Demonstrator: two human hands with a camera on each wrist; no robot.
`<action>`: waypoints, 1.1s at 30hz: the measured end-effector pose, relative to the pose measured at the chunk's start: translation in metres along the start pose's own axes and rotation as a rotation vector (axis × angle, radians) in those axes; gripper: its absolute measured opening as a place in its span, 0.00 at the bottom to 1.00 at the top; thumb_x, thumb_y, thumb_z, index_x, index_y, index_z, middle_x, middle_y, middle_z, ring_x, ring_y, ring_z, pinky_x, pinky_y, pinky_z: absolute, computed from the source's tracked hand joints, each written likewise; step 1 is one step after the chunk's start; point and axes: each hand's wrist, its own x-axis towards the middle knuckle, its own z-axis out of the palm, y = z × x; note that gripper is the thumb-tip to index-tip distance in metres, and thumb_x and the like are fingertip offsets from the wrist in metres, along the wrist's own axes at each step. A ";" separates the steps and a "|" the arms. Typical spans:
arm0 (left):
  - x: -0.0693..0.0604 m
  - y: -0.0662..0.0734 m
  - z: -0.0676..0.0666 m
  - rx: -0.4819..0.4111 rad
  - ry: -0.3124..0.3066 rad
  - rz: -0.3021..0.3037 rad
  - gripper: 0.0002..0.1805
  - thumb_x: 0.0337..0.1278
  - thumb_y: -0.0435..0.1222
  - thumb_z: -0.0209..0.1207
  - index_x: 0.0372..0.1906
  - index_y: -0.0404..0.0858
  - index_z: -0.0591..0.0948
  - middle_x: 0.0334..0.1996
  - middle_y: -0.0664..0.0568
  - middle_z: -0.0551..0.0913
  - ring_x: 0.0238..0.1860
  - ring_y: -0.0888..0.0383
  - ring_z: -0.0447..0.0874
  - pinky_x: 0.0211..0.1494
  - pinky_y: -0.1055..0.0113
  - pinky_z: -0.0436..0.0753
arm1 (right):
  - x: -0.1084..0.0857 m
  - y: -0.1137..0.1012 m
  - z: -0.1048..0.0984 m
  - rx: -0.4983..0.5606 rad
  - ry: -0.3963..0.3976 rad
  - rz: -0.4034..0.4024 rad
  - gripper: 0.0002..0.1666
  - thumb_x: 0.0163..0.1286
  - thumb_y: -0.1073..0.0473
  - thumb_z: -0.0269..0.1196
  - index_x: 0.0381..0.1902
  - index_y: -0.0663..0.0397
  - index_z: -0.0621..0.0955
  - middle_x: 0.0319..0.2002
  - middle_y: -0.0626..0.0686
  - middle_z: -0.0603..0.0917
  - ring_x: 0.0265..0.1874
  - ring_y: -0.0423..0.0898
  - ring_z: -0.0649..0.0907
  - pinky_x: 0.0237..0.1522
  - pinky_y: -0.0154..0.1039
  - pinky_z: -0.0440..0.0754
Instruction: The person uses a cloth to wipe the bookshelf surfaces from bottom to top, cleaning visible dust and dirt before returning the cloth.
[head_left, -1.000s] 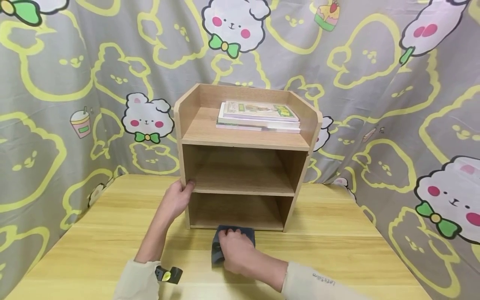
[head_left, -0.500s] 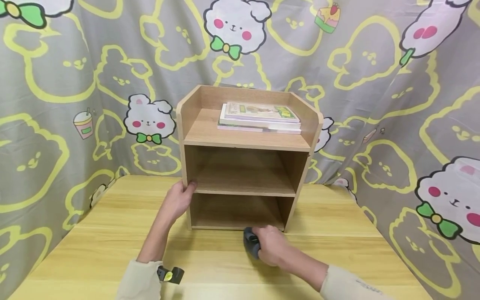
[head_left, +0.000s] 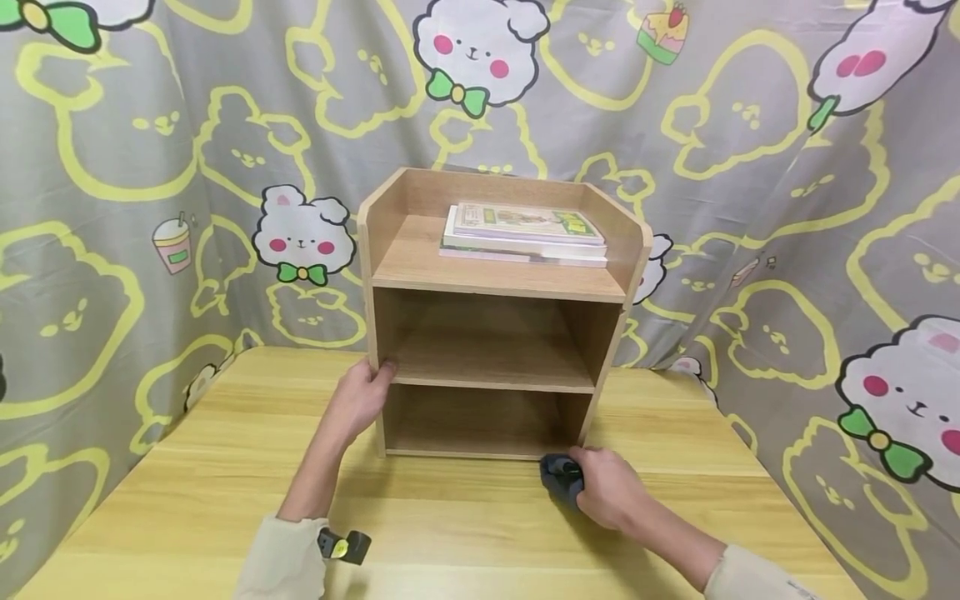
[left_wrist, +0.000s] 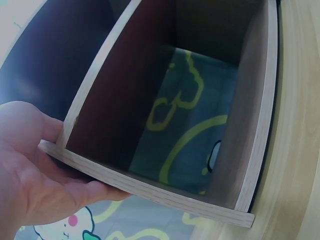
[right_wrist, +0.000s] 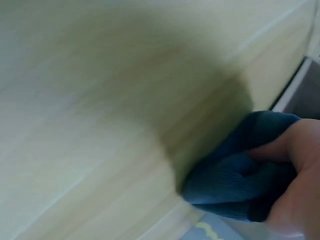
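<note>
A small wooden shelf unit (head_left: pixel 495 293) stands on the table, its two lower compartments facing me. My left hand (head_left: pixel 360 400) grips its left side panel at the middle board, the thumb on the inner face. In the left wrist view, the fingers of that left hand (left_wrist: pixel 45 175) lie along the outside of the panel (left_wrist: pixel 150 192). Down at the lower right front corner, my right hand (head_left: pixel 611 490) holds a bunched dark blue-grey cloth (head_left: pixel 561 479) against the bottom front edge. The right wrist view shows the cloth (right_wrist: pixel 230 180) folded between thumb and fingers.
Several thin books (head_left: pixel 525 235) lie stacked on the shelf unit's top board. The wooden table (head_left: pixel 450 533) stretches around the unit. A grey patterned curtain (head_left: pixel 225 158) hangs behind and at both sides. A black strap device (head_left: pixel 345 547) is on the left wrist.
My right hand has slid the cloth rightward along the bottom front edge, from its middle to the right corner. The cloth looks more bunched. My left hand keeps its hold on the side panel.
</note>
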 end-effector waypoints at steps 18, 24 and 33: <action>0.001 0.001 0.000 0.036 0.024 0.019 0.20 0.79 0.48 0.43 0.40 0.36 0.75 0.22 0.52 0.65 0.24 0.54 0.65 0.27 0.61 0.69 | 0.005 0.022 -0.029 -0.061 0.404 -0.154 0.29 0.41 0.77 0.68 0.46 0.60 0.79 0.32 0.60 0.84 0.26 0.53 0.85 0.25 0.46 0.81; 0.000 0.001 -0.002 0.037 0.040 0.016 0.20 0.78 0.48 0.44 0.37 0.37 0.74 0.21 0.52 0.65 0.23 0.54 0.64 0.26 0.60 0.68 | 0.018 0.015 -0.063 -0.046 0.490 -0.177 0.26 0.44 0.76 0.68 0.44 0.60 0.79 0.32 0.60 0.85 0.26 0.55 0.85 0.25 0.50 0.82; 0.000 0.001 -0.002 0.010 0.018 0.009 0.19 0.79 0.48 0.43 0.38 0.37 0.73 0.20 0.53 0.64 0.20 0.56 0.61 0.23 0.63 0.66 | 0.031 0.010 -0.102 -0.081 0.533 -0.235 0.23 0.40 0.76 0.64 0.38 0.56 0.80 0.28 0.57 0.85 0.23 0.52 0.83 0.24 0.47 0.77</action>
